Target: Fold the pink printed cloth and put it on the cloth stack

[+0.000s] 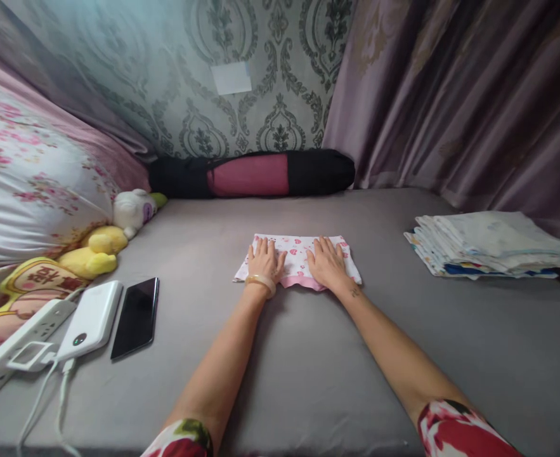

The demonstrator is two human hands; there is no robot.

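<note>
A bed [451,355] with a grey sheet fills the view. Behind it stands a wall [270,70] papered in grey damask, with a pale patch, perhaps a switch plate. Mauve curtains [465,95] hang at right in dim, soft light.

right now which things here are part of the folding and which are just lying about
In hand: left hand and right hand flat on the folded pink-print cloth; stack of folded cloths.
Lying about: phone, power bank, power strip, plush toys, bolster.
</note>
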